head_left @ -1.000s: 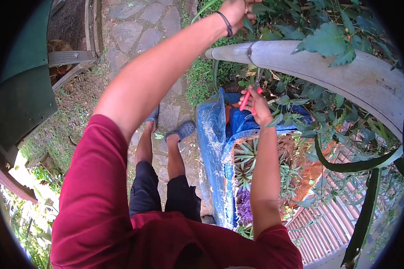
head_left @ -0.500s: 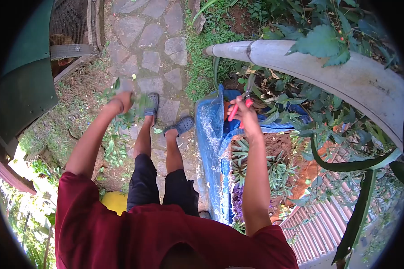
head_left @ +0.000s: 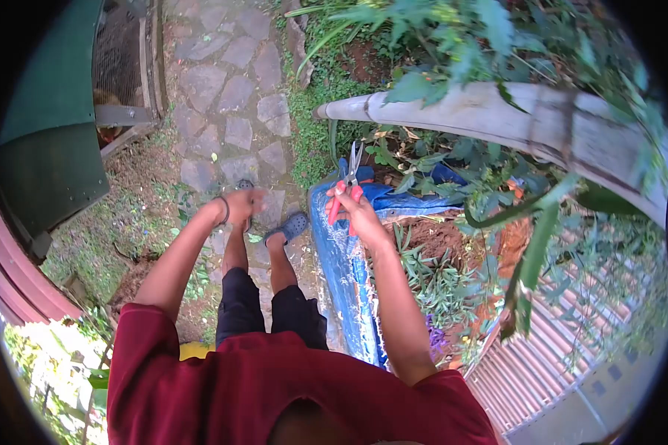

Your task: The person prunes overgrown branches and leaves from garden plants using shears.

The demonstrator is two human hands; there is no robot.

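Note:
Red-handled pruning shears (head_left: 344, 199) are in my right hand (head_left: 361, 216), their metal blades parted and pointing up toward the leaves. That hand is over the edge of the blue tarp (head_left: 338, 267) beside the planted bed. My left hand (head_left: 243, 205), with a dark band at the wrist, hangs over the stone path near my feet. Its fingers are stretched and slightly blurred, and nothing shows in them. Leafy plants (head_left: 423, 148) grow just beyond the shears.
A thick grey pipe (head_left: 453, 111) crosses the upper right, with foliage around it. On the left stands a green panelled enclosure (head_left: 52, 170) with mesh. A slatted surface (head_left: 527, 371) lies at lower right. Stone paving (head_left: 237, 133) runs ahead.
My left hand has moved right, and the leafy cutting it held is gone from it. My right hand with the shears has shifted left and slightly down. The view has turned a little.

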